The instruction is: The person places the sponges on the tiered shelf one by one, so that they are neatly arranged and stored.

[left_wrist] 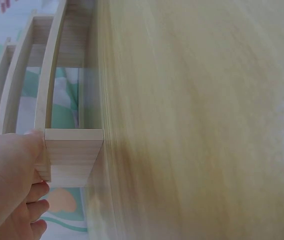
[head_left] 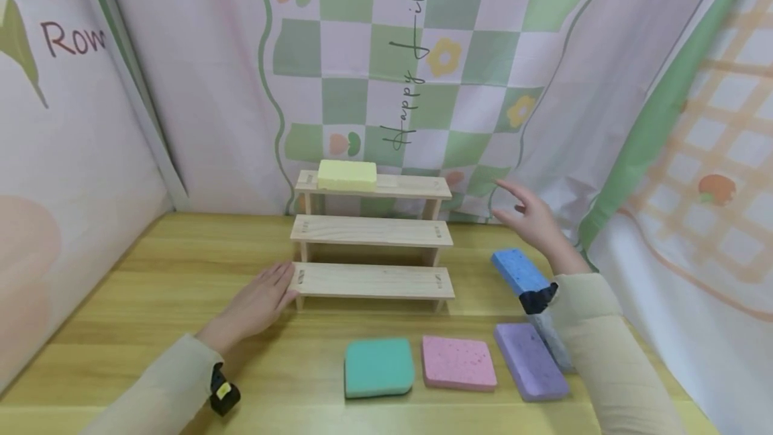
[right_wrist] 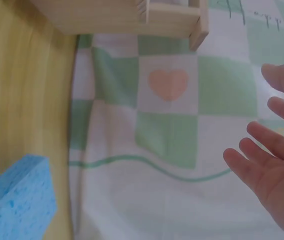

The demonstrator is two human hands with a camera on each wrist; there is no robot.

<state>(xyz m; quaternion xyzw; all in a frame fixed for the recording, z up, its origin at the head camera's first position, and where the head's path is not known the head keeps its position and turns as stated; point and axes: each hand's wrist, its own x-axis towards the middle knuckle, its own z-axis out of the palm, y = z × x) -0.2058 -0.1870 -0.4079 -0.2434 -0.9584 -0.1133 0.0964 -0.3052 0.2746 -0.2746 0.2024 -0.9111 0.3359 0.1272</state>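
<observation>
A three-tier wooden display stand (head_left: 371, 280) is on the table, with a pale yellow sponge (head_left: 347, 175) lying on the left part of its top tier. My left hand (head_left: 256, 304) holds the left end of the lowest tier; the left wrist view has the thumb at the board's front edge (left_wrist: 43, 125) and the fingers bent beside its end. To the right of the stand, my right hand (head_left: 533, 220) is raised with fingers spread and nothing in it. Below that hand lies a blue speckled sponge (head_left: 518, 270), partly covered by the wrist strap in the head view.
In front of the stand lie a teal sponge (head_left: 379, 368), a pink sponge (head_left: 457, 362) and a purple sponge (head_left: 530, 361). A grey sponge (head_left: 552, 341) is partly hidden by the right sleeve. Printed curtains (head_left: 211, 86) close off the table's back and sides.
</observation>
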